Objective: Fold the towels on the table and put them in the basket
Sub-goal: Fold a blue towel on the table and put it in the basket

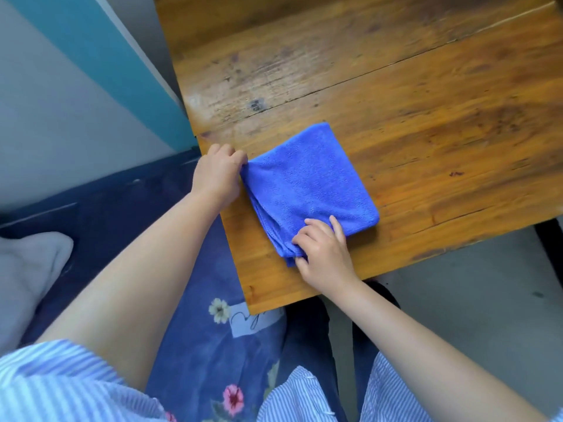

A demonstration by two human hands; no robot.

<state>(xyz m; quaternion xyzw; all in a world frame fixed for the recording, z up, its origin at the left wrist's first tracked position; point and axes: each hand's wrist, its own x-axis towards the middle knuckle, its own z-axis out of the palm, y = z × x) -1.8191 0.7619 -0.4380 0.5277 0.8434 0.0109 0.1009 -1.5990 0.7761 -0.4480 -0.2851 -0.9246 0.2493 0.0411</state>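
I see a brown wooden table made of long planks, shiny and a bit scratched, with dark cracks running between the boards. On my left there is a pale wall with a wide teal stripe going down it, and under it a dark blue bed cover with flowers and a soft white blanket on top. On my right I see a grey floor with soft daylight on it.

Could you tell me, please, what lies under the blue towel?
The blue towel lies folded on the wooden table, whose boards show all round it. Whatever is beneath the cloth is covered.
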